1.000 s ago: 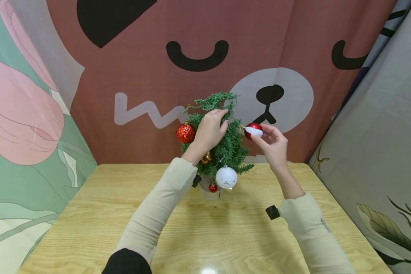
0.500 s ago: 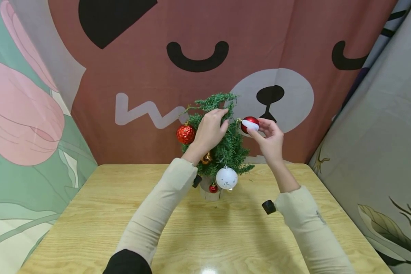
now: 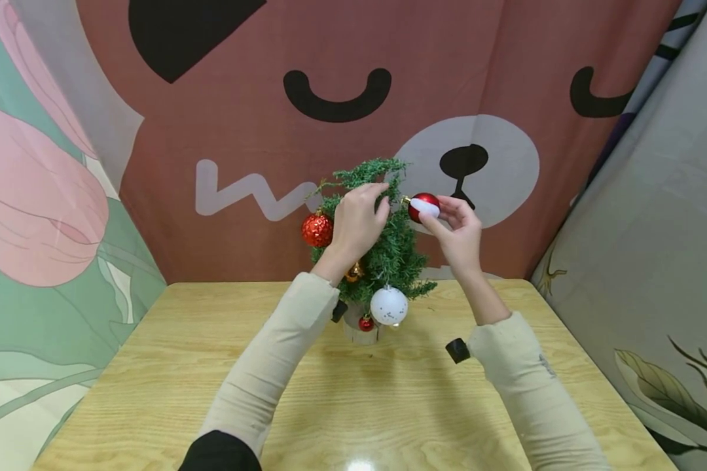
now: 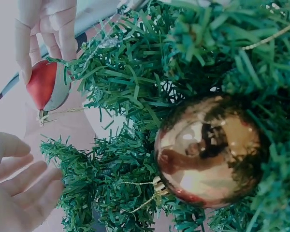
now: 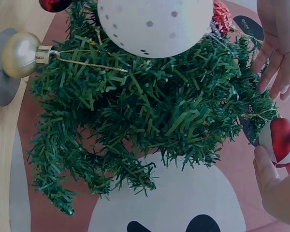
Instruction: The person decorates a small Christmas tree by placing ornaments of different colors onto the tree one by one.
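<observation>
My right hand (image 3: pixel 461 237) pinches a red and white bauble (image 3: pixel 423 207) between thumb and fingers, at the upper right side of a small green Christmas tree (image 3: pixel 396 245). The bauble's gold cap and string point toward the branches; in the left wrist view the gold string stretches from the bauble (image 4: pixel 49 86) to the greenery. My left hand (image 3: pixel 358 222) lies against the tree's upper front, fingers loosely bent with no ornament in them. In the right wrist view the left hand's fingers (image 5: pixel 275 63) hang beside the tree's tip, just above the held bauble (image 5: pixel 280 140).
Other ornaments hang on the tree: a glittery red ball (image 3: pixel 317 229), a shiny gold ball (image 4: pixel 208 152), a white speckled ball (image 3: pixel 389 306), a small red ball (image 3: pixel 366 323) and a pale gold ball (image 5: pixel 21 54). Its base (image 3: pixel 359 335) stands on a wooden table (image 3: pixel 212 340) before a printed curtain (image 3: pixel 224 131).
My right hand has moved up and left with the red and white bauble, closer to the tree's upper branches. The left hand stays nearly still at the tree.
</observation>
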